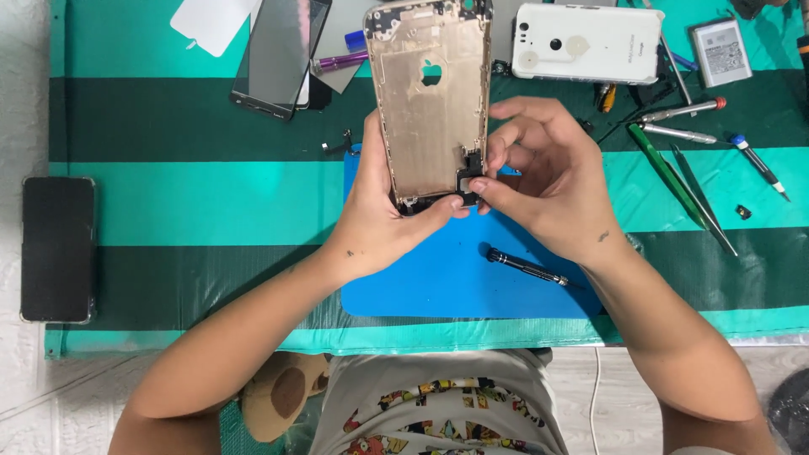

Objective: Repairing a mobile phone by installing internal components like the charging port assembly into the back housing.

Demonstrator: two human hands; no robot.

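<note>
**Inspector A:** Around the work we note a black screwdriver [527, 267] on the blue rectangular mat [438, 282], a white phone back cover [587, 42] at the far edge, a black phone [57, 249] lying far left, and green tweezers [678, 184] to the right.

**Inspector B:** A grey battery with a white label [721, 51] sits top right. Our left hand [381, 215] clasps the gold metal phone housing [431, 101] upright above the mat; our right hand [539, 177] pinches narrowly at its small black bottom component [469, 179].
</note>
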